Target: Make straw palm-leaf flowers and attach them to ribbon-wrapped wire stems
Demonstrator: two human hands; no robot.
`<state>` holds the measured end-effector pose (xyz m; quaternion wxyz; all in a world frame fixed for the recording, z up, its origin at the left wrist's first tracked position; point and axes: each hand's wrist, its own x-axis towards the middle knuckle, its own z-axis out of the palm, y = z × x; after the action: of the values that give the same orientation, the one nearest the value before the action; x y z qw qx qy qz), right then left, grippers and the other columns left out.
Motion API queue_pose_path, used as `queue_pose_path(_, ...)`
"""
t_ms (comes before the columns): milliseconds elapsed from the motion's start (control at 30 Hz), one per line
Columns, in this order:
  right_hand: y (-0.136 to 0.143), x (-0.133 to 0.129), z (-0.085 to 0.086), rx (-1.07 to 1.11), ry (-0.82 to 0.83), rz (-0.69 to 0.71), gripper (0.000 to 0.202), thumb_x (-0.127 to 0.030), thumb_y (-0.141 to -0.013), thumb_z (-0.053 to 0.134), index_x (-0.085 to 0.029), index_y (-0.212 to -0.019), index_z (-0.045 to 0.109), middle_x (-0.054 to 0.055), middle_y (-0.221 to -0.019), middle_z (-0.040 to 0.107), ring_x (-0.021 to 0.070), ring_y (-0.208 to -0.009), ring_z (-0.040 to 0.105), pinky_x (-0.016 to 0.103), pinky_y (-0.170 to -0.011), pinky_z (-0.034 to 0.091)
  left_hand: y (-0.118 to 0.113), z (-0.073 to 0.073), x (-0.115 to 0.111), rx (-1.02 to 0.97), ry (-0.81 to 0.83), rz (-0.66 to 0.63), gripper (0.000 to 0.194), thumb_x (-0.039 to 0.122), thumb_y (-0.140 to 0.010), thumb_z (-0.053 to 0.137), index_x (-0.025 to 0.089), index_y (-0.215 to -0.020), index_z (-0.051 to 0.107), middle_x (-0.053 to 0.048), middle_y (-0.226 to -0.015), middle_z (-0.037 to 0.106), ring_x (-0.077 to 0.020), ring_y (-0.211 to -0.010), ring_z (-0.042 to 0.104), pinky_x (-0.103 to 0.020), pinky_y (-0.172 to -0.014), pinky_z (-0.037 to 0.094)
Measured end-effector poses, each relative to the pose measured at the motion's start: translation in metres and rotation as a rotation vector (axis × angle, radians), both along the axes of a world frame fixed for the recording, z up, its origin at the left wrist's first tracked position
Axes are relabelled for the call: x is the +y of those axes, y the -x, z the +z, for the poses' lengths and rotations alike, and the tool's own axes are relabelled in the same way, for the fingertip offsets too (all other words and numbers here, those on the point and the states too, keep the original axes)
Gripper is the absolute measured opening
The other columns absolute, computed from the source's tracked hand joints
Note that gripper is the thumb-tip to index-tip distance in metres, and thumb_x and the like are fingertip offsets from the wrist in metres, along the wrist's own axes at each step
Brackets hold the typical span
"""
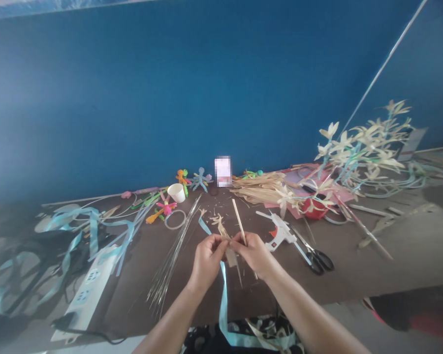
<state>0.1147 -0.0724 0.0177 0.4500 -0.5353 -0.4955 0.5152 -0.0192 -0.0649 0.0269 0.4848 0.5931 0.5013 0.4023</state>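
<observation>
Over the middle of the table, my left hand (208,258) and my right hand (256,253) meet with fingertips pinched on a pale dried husk strip (232,256). Its frayed end (219,222) shows beyond my fingers. A thin light stick (238,215) slants through my right hand, showing above and below it. Light blue ribbon (223,295) hangs from beside my left hand down to the lap, and a short piece of it shows above that hand. My fingers hide the exact pinch point.
Right of my hands lie a white glue gun (280,233) and black-handled scissors (319,260). Thin metal wires (170,260), a tape ring (174,220) and a white cup (176,192) stand left. Dried husks (258,186) and husk flowers (362,142) are farther back; a power strip (90,287) lies front left.
</observation>
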Motion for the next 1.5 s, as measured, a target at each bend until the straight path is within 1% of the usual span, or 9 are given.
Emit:
queue_pose_path(167,-0.003,-0.003,-0.001,-0.038,-0.007,0.004,0.018,-0.029,-0.071,0.052,-0.015,-0.06,0.05,-0.006,-0.045,0.038,0.0052,-0.042,0.032,0.017,-0.041,0.025,0.003,0.003,-0.005,0.171,-0.102,0.008,0.016,0.031,-0.074,0.048,0.017,-0.073,0.057,0.0,-0.061,0.057,-0.0126,-0.055,0.052,-0.021,-0.051,0.04)
queue_pose_path(433,-0.011,-0.016,0.003,-0.215,-0.073,0.091,0.018,-0.031,-0.075,0.047,-0.016,-0.069,0.054,-0.002,-0.056,0.051,0.0088,-0.051,0.045,0.018,-0.048,0.033,0.01,0.005,-0.016,0.25,-0.155,0.007,0.015,0.029,-0.074,0.048,0.017,-0.076,0.057,-0.001,-0.066,0.059,-0.0142,-0.061,0.053,-0.022,-0.057,0.039)
queue_pose_path(633,-0.098,-0.014,-0.007,-0.866,-0.07,-0.115,0.028,-0.039,-0.075,0.046,-0.019,-0.094,0.051,0.003,-0.076,0.058,0.0158,-0.065,0.053,0.025,-0.056,0.035,0.052,-0.009,-0.008,0.084,0.062,0.132,0.019,0.033,-0.072,0.052,0.015,-0.072,0.058,0.001,-0.058,0.055,-0.0115,-0.053,0.048,-0.019,-0.051,0.036)
queue_pose_path(833,-0.185,-0.015,-0.041,-1.32,0.052,-0.274,0.029,-0.024,-0.08,0.035,-0.023,-0.105,0.049,0.007,-0.092,0.055,0.0192,-0.076,0.054,0.027,-0.059,0.034,0.073,-0.028,-0.005,-0.199,0.253,0.239,0.022,0.034,-0.067,0.058,0.014,-0.076,0.058,0.001,-0.063,0.055,-0.0101,-0.055,0.048,-0.019,-0.053,0.04)
queue_pose_path(1000,-0.208,-0.013,-0.063,-1.376,-0.018,-0.294,0.033,-0.016,-0.073,0.043,-0.022,-0.105,0.052,0.007,-0.091,0.054,0.0189,-0.081,0.052,0.027,-0.067,0.037,0.06,-0.027,-0.004,-0.217,0.312,0.168,0.021,0.032,-0.067,0.059,0.014,-0.077,0.057,0.001,-0.058,0.054,-0.0111,-0.055,0.05,-0.021,-0.052,0.042)
queue_pose_path(1133,-0.206,-0.02,-0.058,-1.399,-0.153,-0.422,0.025,-0.021,-0.074,0.044,-0.019,-0.095,0.057,0.008,-0.092,0.054,0.0205,-0.089,0.049,0.028,-0.076,0.036,0.054,-0.024,-0.002,-0.183,0.324,0.126,0.02,0.031,-0.067,0.059,0.014,-0.077,0.057,0.0,-0.059,0.057,-0.0114,-0.057,0.052,-0.02,-0.051,0.042)
queue_pose_path(1233,-0.203,-0.038,-0.053,-1.315,-0.013,-0.398,0.019,-0.027,-0.074,0.043,-0.022,-0.081,0.06,0.005,-0.083,0.059,0.0187,-0.077,0.054,0.026,-0.065,0.038,0.053,-0.025,-0.002,-0.186,0.326,0.126,0.019,0.03,-0.066,0.059,0.014,-0.076,0.058,0.0,-0.059,0.058,-0.0111,-0.056,0.053,-0.019,-0.052,0.042)
queue_pose_path(1333,-0.202,-0.059,-0.057,-1.226,0.185,-0.234,0.017,-0.034,-0.07,0.048,-0.024,-0.077,0.06,0.002,-0.077,0.062,0.0177,-0.068,0.057,0.024,-0.056,0.037,0.051,-0.027,-0.003,-0.191,0.337,0.134,0.019,0.03,-0.065,0.059,0.014,-0.076,0.058,0.0,-0.058,0.058,-0.0109,-0.055,0.053,-0.019,-0.051,0.042)
queue_pose_path(1500,-0.207,-0.077,-0.072,-1.291,0.253,-0.188,0.028,-0.045,-0.068,0.047,-0.022,-0.08,0.057,0.005,-0.081,0.061,0.0192,-0.066,0.058,0.026,-0.053,0.036,0.042,-0.028,-0.003,-0.17,0.322,0.121,0.019,0.032,-0.068,0.057,0.014,-0.076,0.057,0.0,-0.058,0.059,-0.0107,-0.054,0.054,-0.019,-0.049,0.041)
